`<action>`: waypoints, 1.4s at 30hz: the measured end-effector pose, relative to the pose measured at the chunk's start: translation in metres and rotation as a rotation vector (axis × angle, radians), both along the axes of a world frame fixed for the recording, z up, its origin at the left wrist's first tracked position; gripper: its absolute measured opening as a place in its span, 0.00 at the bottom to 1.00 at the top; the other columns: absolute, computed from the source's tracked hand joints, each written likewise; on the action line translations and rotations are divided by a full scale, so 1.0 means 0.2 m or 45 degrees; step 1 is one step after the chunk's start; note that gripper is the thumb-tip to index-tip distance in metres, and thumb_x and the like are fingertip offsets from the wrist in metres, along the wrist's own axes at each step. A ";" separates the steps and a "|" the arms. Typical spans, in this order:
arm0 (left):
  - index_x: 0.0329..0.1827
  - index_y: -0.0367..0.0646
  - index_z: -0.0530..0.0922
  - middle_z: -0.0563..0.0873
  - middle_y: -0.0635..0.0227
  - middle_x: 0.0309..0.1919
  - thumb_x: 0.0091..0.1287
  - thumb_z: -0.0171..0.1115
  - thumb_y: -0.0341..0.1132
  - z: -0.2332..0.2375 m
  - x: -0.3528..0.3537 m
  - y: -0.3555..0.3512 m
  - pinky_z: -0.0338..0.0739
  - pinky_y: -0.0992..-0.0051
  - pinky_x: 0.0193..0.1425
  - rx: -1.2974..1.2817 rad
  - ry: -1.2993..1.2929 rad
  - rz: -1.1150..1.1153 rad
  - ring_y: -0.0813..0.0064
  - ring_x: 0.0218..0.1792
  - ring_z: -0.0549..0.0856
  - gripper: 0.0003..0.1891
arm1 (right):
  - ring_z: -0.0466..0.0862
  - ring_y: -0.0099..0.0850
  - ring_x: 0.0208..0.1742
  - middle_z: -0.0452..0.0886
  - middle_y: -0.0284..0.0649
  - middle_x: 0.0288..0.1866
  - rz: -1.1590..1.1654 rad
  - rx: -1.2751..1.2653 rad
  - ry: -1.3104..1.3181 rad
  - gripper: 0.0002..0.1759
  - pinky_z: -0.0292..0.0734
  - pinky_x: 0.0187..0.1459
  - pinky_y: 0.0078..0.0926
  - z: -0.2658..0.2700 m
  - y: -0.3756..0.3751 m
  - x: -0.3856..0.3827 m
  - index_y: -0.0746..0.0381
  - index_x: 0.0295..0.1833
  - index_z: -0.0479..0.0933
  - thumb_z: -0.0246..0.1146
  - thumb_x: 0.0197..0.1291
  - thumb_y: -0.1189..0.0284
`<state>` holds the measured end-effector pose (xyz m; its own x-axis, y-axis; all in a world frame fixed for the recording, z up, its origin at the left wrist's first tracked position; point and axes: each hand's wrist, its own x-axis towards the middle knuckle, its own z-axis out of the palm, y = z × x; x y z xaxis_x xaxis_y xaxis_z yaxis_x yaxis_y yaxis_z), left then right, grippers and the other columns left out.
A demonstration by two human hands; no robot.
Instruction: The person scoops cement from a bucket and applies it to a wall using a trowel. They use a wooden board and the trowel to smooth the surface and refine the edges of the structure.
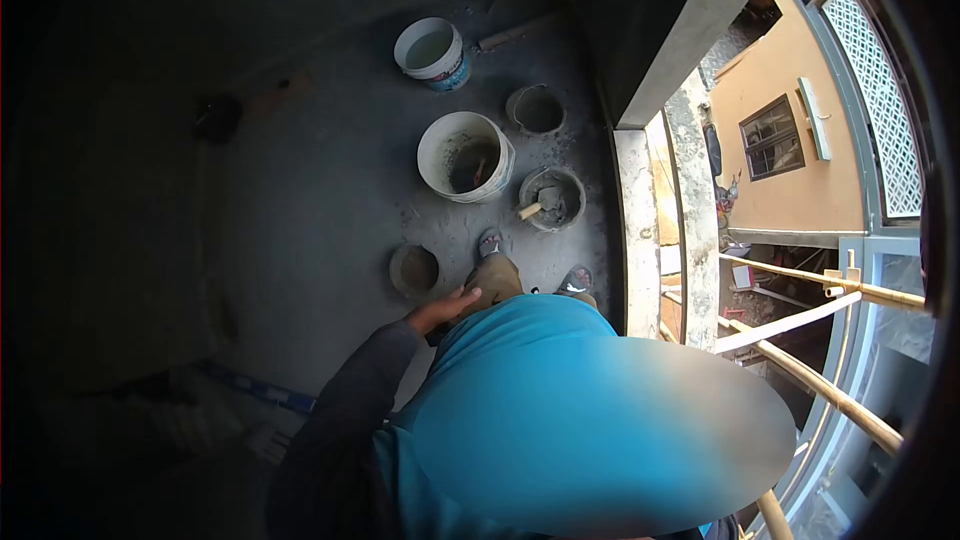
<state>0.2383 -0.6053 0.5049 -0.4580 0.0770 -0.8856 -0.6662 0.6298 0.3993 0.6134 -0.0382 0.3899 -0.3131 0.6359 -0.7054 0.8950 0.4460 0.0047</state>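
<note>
My left hand [446, 311] hangs beside my thigh, by the brown trousers [489, 282]. Its fingers look stretched out, and I see nothing in them. Nearest to it on the floor stands a small round bucket [395, 273] with grey-brown material inside. My right hand does not show; a blurred patch covers part of the view on that side. Ahead of my feet is a large white bucket [432, 162] with a wet grey inside and an orange-brown item in it. To its right, a mortar bucket [567, 225] holds grey mix and a tool with a wooden handle [530, 211].
Farther off stand a white pail [455, 73] of pale liquid and a dark bucket [540, 113]. A wooden piece [520, 32] lies behind them. On the right, a concrete ledge [633, 230] borders an opening with bamboo poles [830, 380] outside. A blue long object [260, 388] lies at lower left.
</note>
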 end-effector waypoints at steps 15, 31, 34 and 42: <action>0.79 0.31 0.43 0.52 0.39 0.77 0.49 0.67 0.72 -0.45 -0.21 -0.24 0.54 0.60 0.78 -0.119 -0.053 -0.057 0.46 0.77 0.56 0.68 | 0.86 0.52 0.46 0.85 0.55 0.42 0.810 -0.531 0.797 0.23 0.80 0.45 0.42 0.51 -1.31 -2.90 0.65 0.53 0.74 0.61 0.67 0.56; 0.70 0.39 0.62 0.71 0.45 0.67 0.60 0.67 0.52 -1.07 -0.61 -0.72 0.69 0.42 0.63 -0.565 -0.019 -0.062 0.33 0.66 0.69 0.41 | 0.76 0.56 0.64 0.76 0.64 0.61 0.726 -0.291 0.144 0.38 0.69 0.66 0.47 -1.56 -2.95 -4.01 0.71 0.62 0.71 0.56 0.62 0.46; 0.69 0.39 0.66 0.72 0.46 0.66 0.60 0.68 0.52 -1.10 -0.63 -0.83 0.69 0.42 0.63 -0.401 0.049 0.007 0.31 0.64 0.70 0.38 | 0.76 0.57 0.64 0.75 0.65 0.61 0.614 -0.185 0.219 0.39 0.69 0.65 0.48 -1.79 -3.01 -3.97 0.73 0.63 0.69 0.55 0.64 0.46; 0.64 0.35 0.73 0.79 0.47 0.60 0.60 0.66 0.53 -1.11 -0.72 -0.86 0.60 0.53 0.75 -0.446 0.127 -0.106 0.48 0.61 0.77 0.36 | 0.85 0.57 0.45 0.83 0.56 0.42 1.592 -0.240 0.138 0.23 0.81 0.47 0.52 -1.67 -2.93 -3.93 0.58 0.47 0.83 0.45 0.73 0.59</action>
